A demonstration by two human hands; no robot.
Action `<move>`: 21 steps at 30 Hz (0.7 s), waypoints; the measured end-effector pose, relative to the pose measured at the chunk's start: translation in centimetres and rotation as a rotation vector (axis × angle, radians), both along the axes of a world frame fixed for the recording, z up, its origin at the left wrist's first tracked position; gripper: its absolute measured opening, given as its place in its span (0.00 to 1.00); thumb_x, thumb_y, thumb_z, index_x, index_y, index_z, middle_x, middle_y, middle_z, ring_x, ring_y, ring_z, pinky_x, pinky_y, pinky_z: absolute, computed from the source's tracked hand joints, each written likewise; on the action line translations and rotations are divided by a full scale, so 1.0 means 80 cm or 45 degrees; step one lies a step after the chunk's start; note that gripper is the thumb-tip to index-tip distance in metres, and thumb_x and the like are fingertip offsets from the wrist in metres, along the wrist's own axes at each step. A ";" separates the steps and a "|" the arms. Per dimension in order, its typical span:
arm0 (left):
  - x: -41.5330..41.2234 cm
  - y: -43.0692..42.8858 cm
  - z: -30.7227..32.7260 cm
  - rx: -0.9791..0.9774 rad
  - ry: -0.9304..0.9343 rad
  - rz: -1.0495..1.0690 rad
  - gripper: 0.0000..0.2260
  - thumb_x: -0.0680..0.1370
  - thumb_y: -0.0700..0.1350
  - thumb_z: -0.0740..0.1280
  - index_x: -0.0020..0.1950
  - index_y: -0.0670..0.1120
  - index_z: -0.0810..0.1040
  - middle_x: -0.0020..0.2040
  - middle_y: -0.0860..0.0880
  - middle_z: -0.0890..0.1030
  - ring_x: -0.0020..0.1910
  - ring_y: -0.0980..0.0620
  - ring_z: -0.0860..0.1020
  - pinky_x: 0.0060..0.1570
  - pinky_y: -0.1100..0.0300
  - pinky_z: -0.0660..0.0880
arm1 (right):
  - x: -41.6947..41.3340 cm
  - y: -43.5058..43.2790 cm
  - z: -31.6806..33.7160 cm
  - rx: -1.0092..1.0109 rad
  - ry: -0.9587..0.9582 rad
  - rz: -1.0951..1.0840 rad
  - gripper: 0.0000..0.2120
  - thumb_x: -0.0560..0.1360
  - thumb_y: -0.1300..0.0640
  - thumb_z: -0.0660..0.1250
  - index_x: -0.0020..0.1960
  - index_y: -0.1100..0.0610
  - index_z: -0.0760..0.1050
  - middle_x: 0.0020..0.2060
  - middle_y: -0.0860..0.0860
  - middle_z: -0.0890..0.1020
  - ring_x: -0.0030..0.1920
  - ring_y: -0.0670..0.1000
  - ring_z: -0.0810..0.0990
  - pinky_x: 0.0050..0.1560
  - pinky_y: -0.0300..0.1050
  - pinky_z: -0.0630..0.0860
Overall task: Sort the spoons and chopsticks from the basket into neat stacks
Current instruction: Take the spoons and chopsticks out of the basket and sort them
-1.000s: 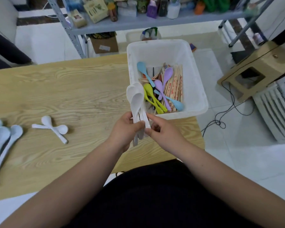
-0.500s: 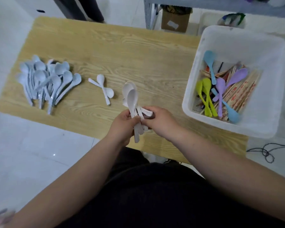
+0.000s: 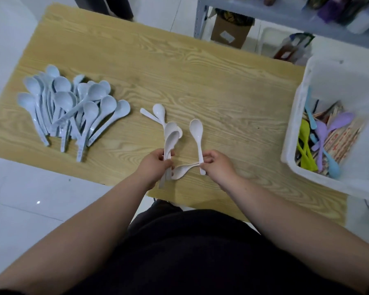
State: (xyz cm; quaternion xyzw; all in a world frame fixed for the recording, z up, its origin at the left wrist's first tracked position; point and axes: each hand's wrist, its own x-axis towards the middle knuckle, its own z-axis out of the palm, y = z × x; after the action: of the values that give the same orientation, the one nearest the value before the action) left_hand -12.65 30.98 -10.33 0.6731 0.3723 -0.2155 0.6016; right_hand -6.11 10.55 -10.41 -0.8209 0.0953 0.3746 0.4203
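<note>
My left hand (image 3: 157, 165) grips a small stack of white spoons (image 3: 170, 136) by their handles, bowls pointing away from me. My right hand (image 3: 216, 165) pinches two more white spoons: one upright (image 3: 197, 135) and one lying sideways (image 3: 182, 171) towards my left hand. Two crossed white spoons (image 3: 158, 114) lie on the wooden table (image 3: 200, 86) just beyond the stack. A pile of pale blue spoons (image 3: 73, 107) sits at the table's left. The white basket (image 3: 303, 107) at the right holds coloured spoons (image 3: 320, 141) and wrapped chopsticks (image 3: 343, 137).
A grey metal shelf (image 3: 243, 7) with assorted items stands behind the table, a cardboard box (image 3: 230, 33) on the floor beneath it. The table's near edge runs just in front of my hands; white tiled floor lies to the left.
The white spoons were held together between both hands; now my right hand has pulled two apart to the right. The view has shifted left, away from the basket.
</note>
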 end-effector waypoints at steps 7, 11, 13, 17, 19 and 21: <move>0.029 0.069 -0.014 0.296 -0.022 -0.241 0.14 0.76 0.49 0.71 0.61 0.52 0.80 0.51 0.52 0.82 0.48 0.52 0.81 0.47 0.55 0.78 | 0.015 0.060 -0.012 -0.160 -0.098 -0.058 0.12 0.76 0.59 0.65 0.57 0.48 0.77 0.40 0.39 0.81 0.40 0.41 0.79 0.34 0.37 0.69; 0.049 0.091 -0.015 0.456 -0.027 -0.402 0.21 0.77 0.50 0.71 0.69 0.49 0.74 0.56 0.51 0.81 0.54 0.50 0.79 0.49 0.58 0.72 | 0.041 0.091 -0.010 -0.167 -0.179 -0.016 0.14 0.77 0.58 0.65 0.62 0.50 0.77 0.47 0.44 0.82 0.45 0.47 0.79 0.37 0.39 0.69; 0.052 0.095 -0.014 0.485 -0.066 -0.439 0.23 0.76 0.47 0.70 0.71 0.47 0.72 0.60 0.50 0.80 0.56 0.49 0.80 0.48 0.58 0.72 | 0.048 0.100 -0.007 -0.155 -0.174 0.044 0.15 0.77 0.58 0.65 0.64 0.51 0.77 0.52 0.47 0.82 0.49 0.49 0.80 0.40 0.41 0.71; 0.039 0.096 -0.013 0.652 -0.233 -0.546 0.29 0.75 0.42 0.69 0.76 0.46 0.67 0.66 0.44 0.71 0.60 0.46 0.76 0.52 0.58 0.70 | 0.040 0.103 -0.007 -0.203 -0.251 0.231 0.20 0.77 0.58 0.65 0.69 0.50 0.73 0.55 0.51 0.76 0.56 0.52 0.75 0.50 0.46 0.74; 0.032 0.097 -0.016 0.720 -0.285 -0.677 0.29 0.76 0.41 0.68 0.76 0.46 0.67 0.68 0.42 0.70 0.62 0.44 0.75 0.57 0.56 0.70 | 0.031 0.101 -0.010 -0.246 -0.231 0.282 0.25 0.77 0.57 0.65 0.73 0.48 0.68 0.62 0.53 0.72 0.59 0.52 0.71 0.53 0.45 0.69; 0.030 0.097 -0.019 0.786 -0.300 -0.828 0.28 0.76 0.41 0.68 0.76 0.43 0.68 0.70 0.41 0.71 0.66 0.42 0.72 0.65 0.53 0.68 | 0.022 0.101 -0.014 -0.245 -0.223 0.354 0.25 0.77 0.56 0.65 0.74 0.49 0.68 0.66 0.55 0.70 0.65 0.54 0.70 0.57 0.44 0.68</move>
State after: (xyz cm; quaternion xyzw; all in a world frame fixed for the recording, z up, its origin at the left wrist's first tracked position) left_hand -10.21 38.70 -11.82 0.9225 0.1174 -0.1941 0.3124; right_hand -4.32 18.63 -11.52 -0.8921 -0.0208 0.3452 0.2907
